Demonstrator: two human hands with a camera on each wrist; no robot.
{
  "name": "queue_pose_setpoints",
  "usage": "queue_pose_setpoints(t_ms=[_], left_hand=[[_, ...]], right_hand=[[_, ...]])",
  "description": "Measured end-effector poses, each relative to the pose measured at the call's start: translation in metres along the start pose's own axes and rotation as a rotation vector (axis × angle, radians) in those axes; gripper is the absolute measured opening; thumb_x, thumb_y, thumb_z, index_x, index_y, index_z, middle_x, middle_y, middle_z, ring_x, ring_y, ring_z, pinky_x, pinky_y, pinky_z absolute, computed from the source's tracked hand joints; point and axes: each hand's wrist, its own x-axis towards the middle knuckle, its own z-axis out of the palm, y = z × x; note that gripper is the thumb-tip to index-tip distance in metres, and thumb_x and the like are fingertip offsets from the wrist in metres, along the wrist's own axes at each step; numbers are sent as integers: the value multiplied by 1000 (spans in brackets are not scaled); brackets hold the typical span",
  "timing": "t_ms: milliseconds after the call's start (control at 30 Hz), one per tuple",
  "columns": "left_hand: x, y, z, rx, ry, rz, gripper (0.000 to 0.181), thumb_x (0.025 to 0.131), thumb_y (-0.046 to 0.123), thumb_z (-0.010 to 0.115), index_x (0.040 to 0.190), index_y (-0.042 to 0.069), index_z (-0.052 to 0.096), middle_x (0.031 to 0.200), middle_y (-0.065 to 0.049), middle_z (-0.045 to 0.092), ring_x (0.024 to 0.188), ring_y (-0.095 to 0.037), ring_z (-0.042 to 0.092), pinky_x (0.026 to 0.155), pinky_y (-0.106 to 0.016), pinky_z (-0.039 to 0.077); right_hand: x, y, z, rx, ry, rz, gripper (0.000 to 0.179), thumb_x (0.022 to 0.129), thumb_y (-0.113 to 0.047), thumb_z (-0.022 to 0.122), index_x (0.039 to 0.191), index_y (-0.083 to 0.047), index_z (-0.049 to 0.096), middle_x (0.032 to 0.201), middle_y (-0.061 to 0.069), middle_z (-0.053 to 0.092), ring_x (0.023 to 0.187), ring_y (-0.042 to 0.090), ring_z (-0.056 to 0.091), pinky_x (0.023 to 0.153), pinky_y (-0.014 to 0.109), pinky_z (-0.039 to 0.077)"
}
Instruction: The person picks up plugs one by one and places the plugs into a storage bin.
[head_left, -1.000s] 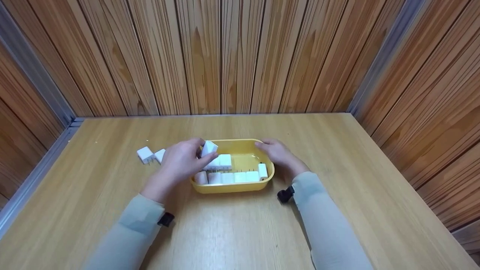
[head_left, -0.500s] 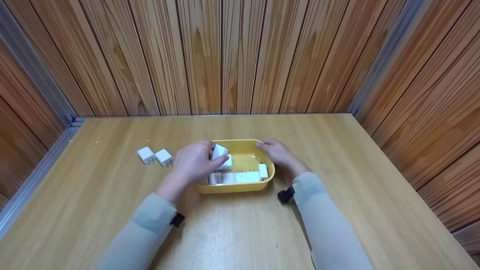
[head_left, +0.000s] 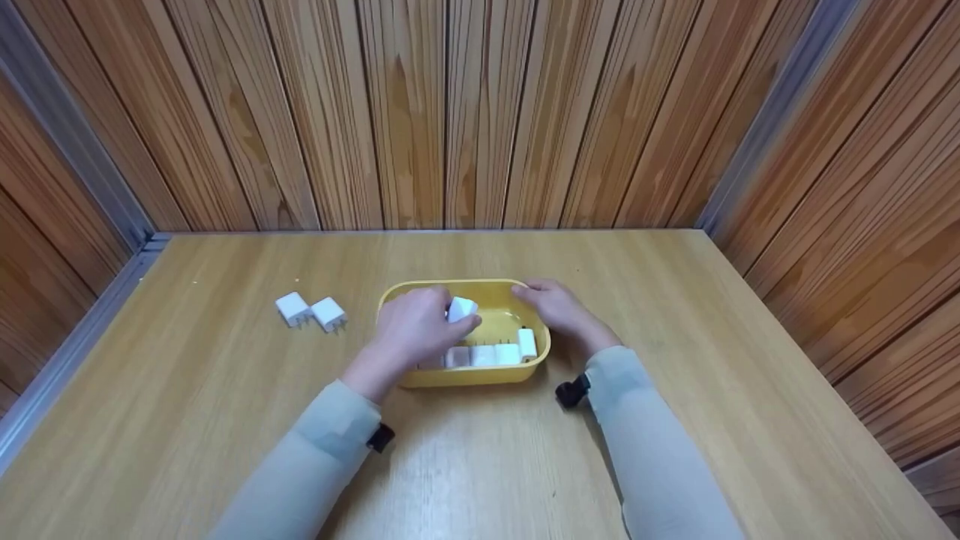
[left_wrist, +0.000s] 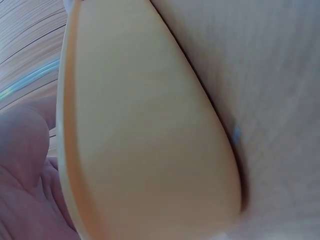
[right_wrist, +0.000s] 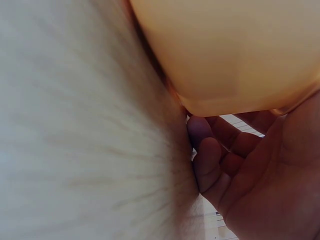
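Observation:
In the head view my left hand (head_left: 416, 321) reaches over the near left part of a yellow plastic tub (head_left: 471, 376), pinching a white plug adapter (head_left: 462, 308) between thumb and fingers. Below it, a row of white adapters (head_left: 484, 355) lies along the tub's near wall, pins pointing away; my hand hides its left part. Another adapter (head_left: 526, 344) stands at the right end. My right hand (head_left: 556, 309) grips the tub's right end, thumb over the rim. In the right wrist view, its curled fingers (right_wrist: 207, 160) sit against the tub's outer wall (right_wrist: 235, 60) near the tabletop.
Two white adapters with metal pins (head_left: 292, 309) lie side by side on the wooden table (head_left: 450, 465), left of the tub. Wood-panelled walls (head_left: 480, 112) stand behind and at both sides. Tiny white specks dot the table's far left.
My left hand has moved right over the tub with the adapter and slightly lower, uncovering the second adapter on the table. The right hand and tub have stayed in place.

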Motion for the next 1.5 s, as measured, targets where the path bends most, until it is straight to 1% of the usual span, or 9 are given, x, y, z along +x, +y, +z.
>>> queue_pose_setpoints(t_ms=[133,400,567,667,833,1033,1133,1333,1500], left_hand=[[2,5,2,-22,-32,-38,44,102,59,73,88,18,68,71,1,59,62,-18,56,59,-35,41],[9,15,4,-10,-65,-85,48,102,58,74,82,15,70,66,2,52,61,-19,52,57,-34,39],[14,20,8,-17,-96,-127,45,103,57,74,84,16,72,68,1,53,63,-20,55,60,-34,42],[18,23,11,-9,-97,-142,45,103,56,74,82,16,73,67,0,53,62,-20,55,60,-34,43],[22,27,18,9,-81,-157,46,104,53,73,78,15,72,66,0,52,61,-21,55,61,-34,43],[26,30,23,32,-88,-186,44,104,53,74,80,16,74,67,-1,55,65,-23,61,63,-35,45],[28,30,25,40,-93,-187,44,104,53,73,80,16,74,68,-1,56,66,-22,61,62,-35,44],[30,32,30,93,-80,-160,46,105,51,71,75,16,68,69,1,53,62,-20,56,58,-36,40],[32,34,35,111,-81,-155,43,105,49,72,78,16,71,71,0,57,64,-22,60,58,-36,43]], right_hand=[[0,0,0,-4,-2,2,56,115,-50,56,153,-10,62,138,9,70,132,28,63,125,53,39],[0,0,0,-45,5,-40,61,116,-46,55,158,-1,55,145,17,65,136,32,60,124,52,41],[-1,0,0,-90,17,-18,71,116,-51,53,166,-2,46,163,19,53,154,37,47,131,56,29],[-1,1,-1,-120,20,-34,72,116,-51,52,167,-1,44,168,21,48,159,40,41,133,57,25],[-1,0,-1,-78,7,-34,68,116,-49,54,165,-2,49,163,19,54,154,37,48,131,56,30],[-1,0,-1,-91,16,-34,70,115,-52,54,165,-4,49,167,18,50,158,38,42,132,58,26],[-1,-1,-1,-66,12,-30,66,115,-51,55,163,-5,53,162,16,56,153,36,48,131,57,29],[1,0,-1,-30,-3,-69,56,115,-45,56,152,-3,63,137,14,71,127,28,67,117,48,48],[0,0,-1,9,-17,-37,53,115,-46,56,149,-6,64,133,11,72,122,25,68,114,45,49]])
